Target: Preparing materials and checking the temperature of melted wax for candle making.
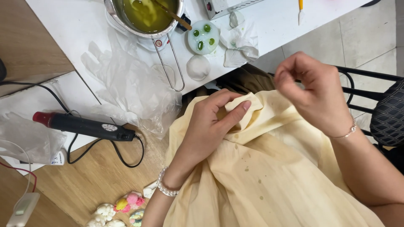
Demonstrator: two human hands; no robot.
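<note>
My left hand (210, 126) pinches a fold of pale yellow cloth (269, 176) that covers my lap; the thumb presses the bunched edge. The cloth bears several small dark spots. My right hand (309, 90) hovers just above and to the right of that fold, fingers curled into a loose fist with nothing visible in them. A pearl bracelet circles my left wrist and a thin chain my right.
A black heat tool (84, 125) with a cord lies on the wooden table at left. On the white surface stand a metal pot of yellow-green liquid (145, 17), a round mould with green pieces (203, 37), crumpled tissue (240, 42) and clear plastic gloves (126, 84). A black chair (387, 113) is at right.
</note>
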